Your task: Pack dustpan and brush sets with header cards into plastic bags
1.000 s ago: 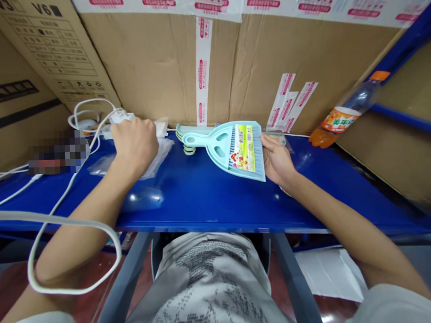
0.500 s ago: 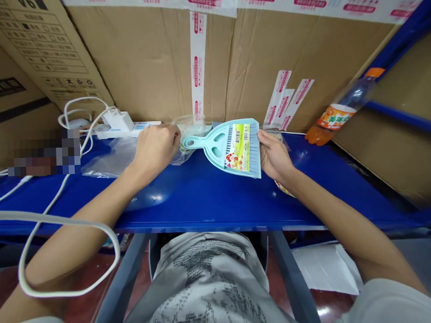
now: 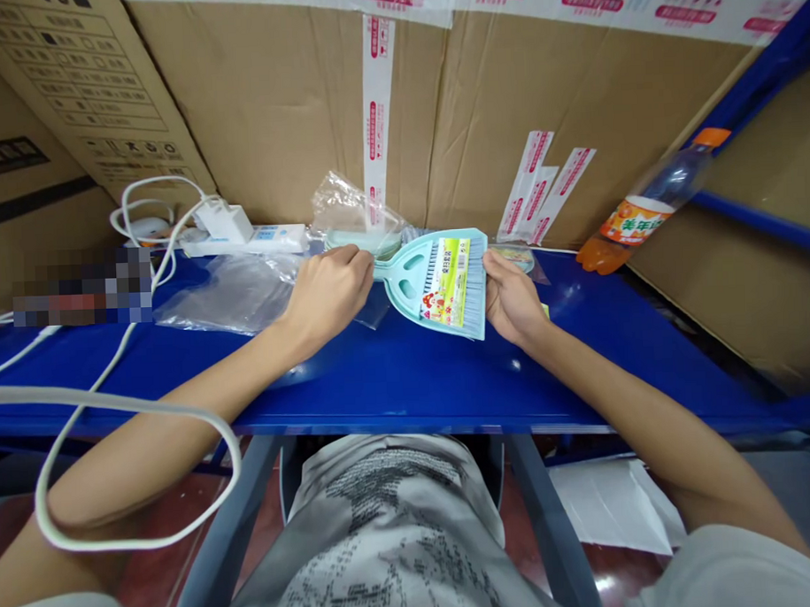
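A light-teal dustpan (image 3: 398, 266) with a small brush (image 3: 474, 292) nested in it hangs level above the blue tabletop, and a yellow-green label (image 3: 452, 284) faces up at me. My left hand (image 3: 334, 286) is closed round the handle end, whose ring is hidden by the fingers. At the wide right edge, my right hand (image 3: 513, 293) pinches the pan with the thumb on top. Just behind, a similar pale-green item (image 3: 361, 242) lies against the cardboard, partly covered by a clear plastic bag (image 3: 348, 204). A small packaged item (image 3: 518, 259) lies behind my right hand.
Flat clear plastic (image 3: 235, 292) covers part of the blue table (image 3: 408, 387) at left. A white power strip (image 3: 276, 238) with a charger stands behind it. A white cable (image 3: 230, 433) loops over my left forearm. An orange drink bottle (image 3: 631, 218) leans at right, and cardboard (image 3: 292, 113) walls the back.
My left hand has moved right and closed over the dustpan's handle ring, which showed before. The clear bag behind now stands up higher. My right hand keeps its hold on the edge.
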Tool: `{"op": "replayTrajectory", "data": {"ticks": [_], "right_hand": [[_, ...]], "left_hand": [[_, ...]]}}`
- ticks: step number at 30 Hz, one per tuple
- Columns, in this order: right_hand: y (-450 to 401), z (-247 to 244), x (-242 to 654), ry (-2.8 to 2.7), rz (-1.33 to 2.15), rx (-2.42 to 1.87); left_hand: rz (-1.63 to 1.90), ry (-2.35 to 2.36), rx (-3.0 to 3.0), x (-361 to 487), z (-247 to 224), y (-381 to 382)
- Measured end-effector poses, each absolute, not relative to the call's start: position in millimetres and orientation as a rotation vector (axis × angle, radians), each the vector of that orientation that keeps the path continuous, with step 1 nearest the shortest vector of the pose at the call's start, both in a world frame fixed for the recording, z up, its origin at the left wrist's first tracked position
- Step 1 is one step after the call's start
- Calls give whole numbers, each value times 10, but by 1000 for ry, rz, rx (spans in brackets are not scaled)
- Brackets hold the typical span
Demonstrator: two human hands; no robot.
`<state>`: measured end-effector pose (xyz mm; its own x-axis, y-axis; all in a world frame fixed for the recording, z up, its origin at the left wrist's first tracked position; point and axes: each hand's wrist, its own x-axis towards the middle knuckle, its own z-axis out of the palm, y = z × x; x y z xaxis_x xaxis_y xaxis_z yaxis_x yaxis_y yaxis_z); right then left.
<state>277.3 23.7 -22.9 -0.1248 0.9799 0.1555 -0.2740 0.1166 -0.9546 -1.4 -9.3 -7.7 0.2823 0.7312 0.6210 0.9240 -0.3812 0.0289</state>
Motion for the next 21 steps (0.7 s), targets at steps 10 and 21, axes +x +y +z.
{"op": "replayTrajectory", "data": {"ticks": [10, 21], "right_hand": [[86, -307, 2628, -1176, 1403, -802], [248, -337, 2668, -1176, 1368, -782]], "left_hand": [[-1234, -1138, -2276, 141, -199, -156], [-1880, -1392, -1956, -321, 210, 56]]}}
